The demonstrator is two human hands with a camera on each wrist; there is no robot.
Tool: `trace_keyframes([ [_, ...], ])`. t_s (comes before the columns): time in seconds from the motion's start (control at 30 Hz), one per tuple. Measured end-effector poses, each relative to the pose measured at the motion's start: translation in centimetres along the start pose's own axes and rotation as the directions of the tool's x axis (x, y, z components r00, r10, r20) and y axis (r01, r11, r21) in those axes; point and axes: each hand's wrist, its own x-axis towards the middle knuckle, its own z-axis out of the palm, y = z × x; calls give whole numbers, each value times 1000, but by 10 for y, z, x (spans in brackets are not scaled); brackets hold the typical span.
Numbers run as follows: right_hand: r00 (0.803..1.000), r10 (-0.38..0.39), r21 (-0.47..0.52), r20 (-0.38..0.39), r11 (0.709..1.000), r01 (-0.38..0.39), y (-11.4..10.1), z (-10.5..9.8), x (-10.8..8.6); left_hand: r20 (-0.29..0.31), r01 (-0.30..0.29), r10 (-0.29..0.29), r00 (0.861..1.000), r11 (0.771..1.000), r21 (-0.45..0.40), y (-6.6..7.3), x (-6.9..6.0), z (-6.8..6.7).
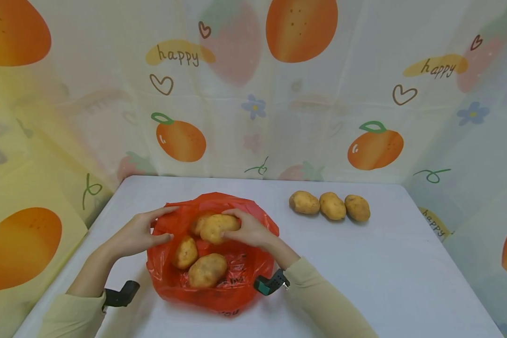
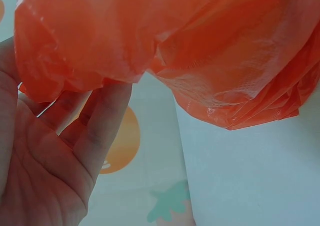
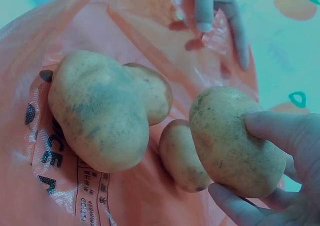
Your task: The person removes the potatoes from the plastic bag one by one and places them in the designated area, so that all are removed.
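On the counter (image 1: 363,281), a red bag (image 1: 162,281) is held by the left hand (image 1: 139,234); to its right, a potato (image 1: 212,229) is gripped by the right hand (image 1: 251,230).

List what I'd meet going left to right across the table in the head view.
Left hand, red plastic bag, then three potatoes outside the bag: the left one, the middle one, the right one.

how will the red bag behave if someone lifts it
The red bag is probably floppy, since its thin plastic creases and folds. Lifted, it would likely sag low, as potatoes lie inside it.
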Motion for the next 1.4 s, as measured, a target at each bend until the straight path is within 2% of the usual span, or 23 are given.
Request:
trace_keyframes([
  [0.4,996,-63,-47,-59,997,60,-13,-12,-14,9,-11,11,1000,1000,-5,0,0,-1],
  [0.57,992,-89,-33,-84,996,87,-16,-19,-21,9,-6,6,1000,1000,-14,0,0,-1],
  [0.73,991,-77,26,-108,996,80,-18,-28,-29,7,-3,3,1000,1000,-16,-1,0,0],
  [0.97,985,-63,107,-159,991,80,-43,-46,-55,7,-8,8,1000,1000,-16,-4,1,1],
  [1.23,971,-38,130,-236,989,70,-33,-68,-59,11,-3,3,1000,999,-33,-3,1,1],
  [1.4,967,-12,132,-255,990,47,-23,-78,-62,18,-17,18,1000,999,-39,0,-1,-1],
])
